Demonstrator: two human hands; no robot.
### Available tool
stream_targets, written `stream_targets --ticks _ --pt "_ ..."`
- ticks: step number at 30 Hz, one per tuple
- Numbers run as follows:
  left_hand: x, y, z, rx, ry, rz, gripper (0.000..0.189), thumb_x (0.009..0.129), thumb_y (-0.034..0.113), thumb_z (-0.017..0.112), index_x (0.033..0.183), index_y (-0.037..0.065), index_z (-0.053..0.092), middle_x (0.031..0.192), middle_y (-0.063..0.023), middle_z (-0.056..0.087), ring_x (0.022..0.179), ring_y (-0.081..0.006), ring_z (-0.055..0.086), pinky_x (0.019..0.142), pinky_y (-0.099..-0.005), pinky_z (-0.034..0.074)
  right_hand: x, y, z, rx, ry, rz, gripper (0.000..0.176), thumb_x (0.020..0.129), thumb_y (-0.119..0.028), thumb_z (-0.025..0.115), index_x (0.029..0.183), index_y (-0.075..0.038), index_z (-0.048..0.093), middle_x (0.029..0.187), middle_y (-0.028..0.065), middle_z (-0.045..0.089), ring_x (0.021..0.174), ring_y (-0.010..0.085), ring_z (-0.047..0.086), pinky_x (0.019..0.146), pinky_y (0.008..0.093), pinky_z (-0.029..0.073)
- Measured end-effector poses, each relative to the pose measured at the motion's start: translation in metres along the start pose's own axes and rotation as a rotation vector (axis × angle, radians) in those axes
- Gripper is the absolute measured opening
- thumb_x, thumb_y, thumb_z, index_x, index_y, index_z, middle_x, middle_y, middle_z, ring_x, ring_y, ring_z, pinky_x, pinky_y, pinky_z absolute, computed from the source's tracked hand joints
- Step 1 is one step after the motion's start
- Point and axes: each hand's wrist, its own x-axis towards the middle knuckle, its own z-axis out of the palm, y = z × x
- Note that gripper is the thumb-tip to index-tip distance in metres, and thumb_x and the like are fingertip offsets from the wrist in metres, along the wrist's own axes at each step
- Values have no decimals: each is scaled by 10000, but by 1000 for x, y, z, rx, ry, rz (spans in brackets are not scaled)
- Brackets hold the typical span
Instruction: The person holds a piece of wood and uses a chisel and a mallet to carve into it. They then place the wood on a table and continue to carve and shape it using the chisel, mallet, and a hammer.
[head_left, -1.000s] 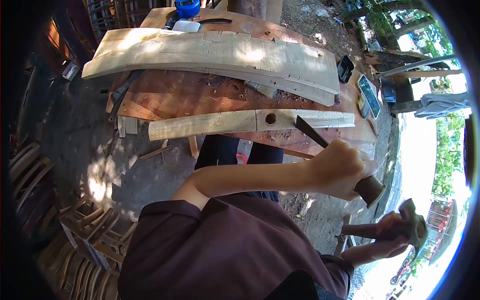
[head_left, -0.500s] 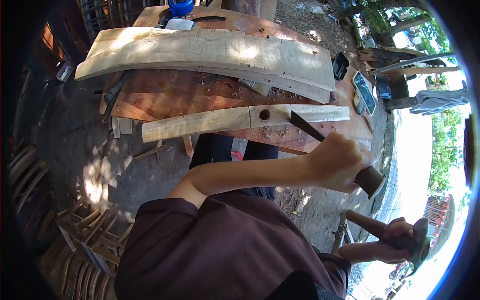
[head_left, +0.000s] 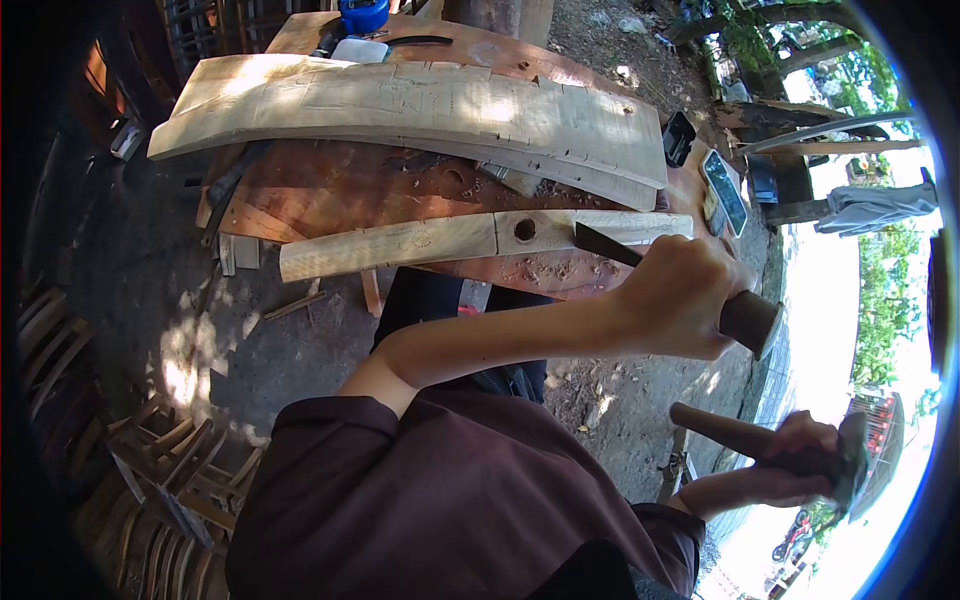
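My left hand [head_left: 682,300] is closed around the handle of a chisel [head_left: 606,244]. The dark blade slants down to a narrow, slightly curved wooden piece [head_left: 390,245], its tip resting on or just over the wood, right of a round dark hole. Out at the lower right, my right hand [head_left: 795,475] grips a hammer-like tool [head_left: 725,430] close to its head, the wooden handle pointing back to the left. Blur hides the exact shape of that head. Wood chips [head_left: 550,268] lie beside the narrow piece.
Wide curved boards [head_left: 400,100] lie stacked across the reddish worktable [head_left: 330,190]. A phone [head_left: 725,190], a black case [head_left: 678,138] and a blue tape measure [head_left: 362,15] sit around its edges. Wooden chair frames [head_left: 175,470] stand at the lower left.
My left hand has risen slightly with the chisel, whose handle end has shifted right and up. My right hand and its tool have moved a little, and the tool head is blurred.
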Motion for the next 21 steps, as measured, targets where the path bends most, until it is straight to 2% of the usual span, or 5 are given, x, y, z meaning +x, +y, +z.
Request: stream_targets --ticks 6,7,14,16,21 --pt "4 0 -8 20 -45 -59 184 574 149 685 721 59 619 635 -101 595 572 -273 608 524 -361 461 -2 -17 42 97 297 486 707 889 -579 378 905 115 510 565 112 490 363 107 395 333 196 276" --pt "4 -1 -7 -4 -37 -63 181 575 151 685 719 61 623 641 -103 600 573 -274 607 526 -363 460 17 -30 48 -238 243 220 711 888 -590 361 917 106 503 563 94 476 358 98 388 334 186 272" --pt "9 -3 -3 -37 30 -58 156 527 159 662 615 48 597 569 -132 580 534 -280 609 527 -378 476 4 62 -21 -385 -109 -152 750 883 -628 287 938 91 497 587 78 491 361 98 401 373 212 312" --pt "8 -5 -2 -30 30 -49 152 527 158 661 608 47 596 562 -131 579 529 -277 610 524 -375 476 5 3 38 219 83 545 638 913 -535 369 1013 86 475 556 101 482 367 103 403 333 183 285" --pt "12 -5 -6 -28 33 -73 144 529 156 661 590 45 594 531 -127 571 506 -272 606 513 -369 475 18 5 9 -190 247 330 615 923 -529 333 985 62 492 538 98 471 354 94 368 332 190 265"
